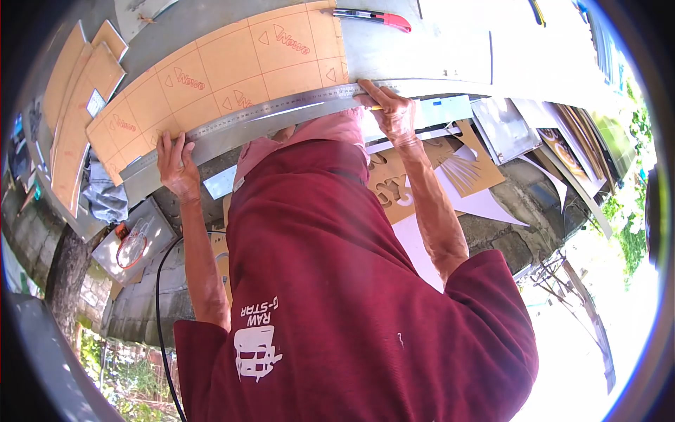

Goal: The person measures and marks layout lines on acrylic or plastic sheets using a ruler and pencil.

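Along the near edge of the work surface [429, 53], a steel ruler [281, 107] lies lengthwise over the near margin of a tan, red-gridded sheet [218, 63]. The left hand [177, 165] rests towards the ruler's left end, fingers extended and slightly spread; its thumb is hidden. The right hand [395, 116] reaches the ruler just beyond the sheet's right edge, forefinger extended, a slim yellow stick [376, 107] pinched under the fingers. Likely faults: pressure only towards the ends may let the ruler bow or pivot; with the stick occupying the right-hand fingers, that end appears the likelier to slip. Sheet and ruler, so near the edge, could shift together if leaned upon. The red cutter [394, 21], beside the sheet's right edge, could be knocked if the sheet swings.
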Tool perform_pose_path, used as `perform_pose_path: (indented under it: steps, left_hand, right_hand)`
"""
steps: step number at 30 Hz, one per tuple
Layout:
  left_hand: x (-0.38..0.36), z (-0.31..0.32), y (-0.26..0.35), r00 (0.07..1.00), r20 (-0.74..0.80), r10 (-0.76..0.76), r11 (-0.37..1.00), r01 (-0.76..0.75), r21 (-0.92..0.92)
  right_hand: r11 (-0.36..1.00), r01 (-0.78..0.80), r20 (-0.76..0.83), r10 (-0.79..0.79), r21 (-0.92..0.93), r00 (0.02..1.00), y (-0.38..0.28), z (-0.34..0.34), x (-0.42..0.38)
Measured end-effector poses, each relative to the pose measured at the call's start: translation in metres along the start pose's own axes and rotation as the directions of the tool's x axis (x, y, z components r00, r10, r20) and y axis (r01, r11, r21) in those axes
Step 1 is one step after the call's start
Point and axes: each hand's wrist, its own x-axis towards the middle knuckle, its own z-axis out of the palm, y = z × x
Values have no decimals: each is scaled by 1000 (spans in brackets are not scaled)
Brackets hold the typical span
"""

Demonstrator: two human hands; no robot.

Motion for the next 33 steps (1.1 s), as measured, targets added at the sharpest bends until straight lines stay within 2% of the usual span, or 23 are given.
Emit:
perform_pose_path:
  steps: [6,11,13,14,15,16,17,19,21,23,27,29,30,31,33]
  left_hand:
    - [-1,0,1,1000,-13,-9,1000,8,-16]
    - [-7,16,-4,996,-71,59,998,-58,10]
    - [-15,21,-10,994,-90,65,996,-59,64]
    - [-19,26,-12,992,-118,-38,988,20,-153]
    - [-22,35,-15,984,-148,-103,970,67,-232]
    - [-24,36,-17,970,-177,-169,943,107,-316]
    - [-12,16,-12,988,-132,73,995,-63,80]
    - [-4,11,-9,985,-173,-3,1000,1,-11]
    - [-6,9,-9,982,-190,-14,1000,16,6]
    - [-8,13,-1,981,-192,-37,999,38,2]
    - [-11,9,2,978,-188,-88,996,88,-7]
    - [-11,8,3,978,-184,-94,996,94,-7]
    - [-11,9,4,977,-190,-93,995,95,3]
    - [-12,10,4,977,-192,-93,995,97,11]
    - [-15,10,2,976,-198,-95,995,100,17]
  right_hand:
    - [1000,17,-2,-17,-10,1000,0,-1,2]
    - [996,80,-41,-82,-45,996,3,-1,1]
    - [995,17,41,-13,-103,999,15,3,-4]
    - [995,96,-41,-96,5,995,31,16,-5]
    - [999,27,29,-28,34,999,31,16,-7]
    - [989,144,-26,-145,-31,989,32,17,-3]
    - [995,100,3,-100,12,995,24,16,-1]
    - [996,81,61,-78,-37,995,8,8,2]
    - [996,17,128,-5,-92,992,9,6,1]
    - [996,-10,127,21,-87,992,12,2,2]
    - [990,107,91,-99,-89,991,8,3,5]
    - [992,77,102,-66,-103,993,10,3,5]
    - [996,85,82,-85,9,993,10,2,5]
    - [998,54,106,-52,-17,993,11,1,6]
    - [996,85,78,-87,20,993,4,1,7]
